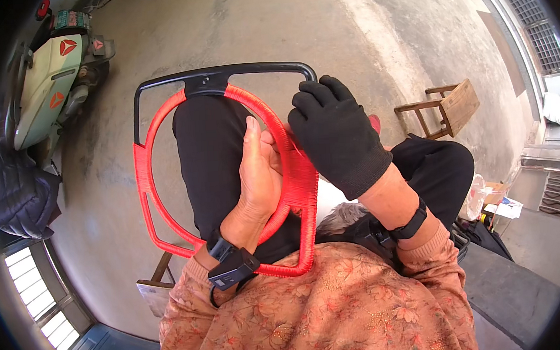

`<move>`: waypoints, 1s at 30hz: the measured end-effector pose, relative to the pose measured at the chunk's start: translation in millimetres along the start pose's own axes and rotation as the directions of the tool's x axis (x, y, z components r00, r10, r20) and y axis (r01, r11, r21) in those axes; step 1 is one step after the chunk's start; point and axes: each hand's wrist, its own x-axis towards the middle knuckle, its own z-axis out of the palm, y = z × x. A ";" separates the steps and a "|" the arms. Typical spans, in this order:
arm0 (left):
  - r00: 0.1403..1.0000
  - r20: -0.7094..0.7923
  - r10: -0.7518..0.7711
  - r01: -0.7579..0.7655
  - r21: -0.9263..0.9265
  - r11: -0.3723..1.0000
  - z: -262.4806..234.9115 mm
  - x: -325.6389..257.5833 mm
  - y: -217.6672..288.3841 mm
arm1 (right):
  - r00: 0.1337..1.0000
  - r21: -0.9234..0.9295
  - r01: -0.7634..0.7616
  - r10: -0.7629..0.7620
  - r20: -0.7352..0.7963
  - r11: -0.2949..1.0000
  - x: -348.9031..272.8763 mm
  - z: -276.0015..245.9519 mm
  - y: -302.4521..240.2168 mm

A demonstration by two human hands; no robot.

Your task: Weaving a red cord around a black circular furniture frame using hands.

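A frame [299, 180], a ring inside a rounded rectangle, rests across my lap. Red cord is wound tightly over most of it; its far bar and upper left side are bare black. My bare left hand [259, 176] reaches across the ring with its thumb up, and its fingers curl behind the wrapped right side. My right hand [339, 133], in a black knitted glove, is closed beside the frame's upper right side. A thin strand of red cord runs from the winding towards this glove; the fingertips' hold on it is partly hidden.
A pale green scooter [50, 86] stands at the left, above a dark padded cloth [22, 197]. A small wooden stool [458, 107] is on the concrete floor at the right. Papers [505, 208] and a dark bag [486, 239] lie at the lower right.
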 end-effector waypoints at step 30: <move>0.978 0.207 0.027 -0.021 -0.033 0.999 3.2 -4.6 4.3 | 0.797 0.636 -0.588 0.222 0.562 0.500 -45.3 166.9 27.8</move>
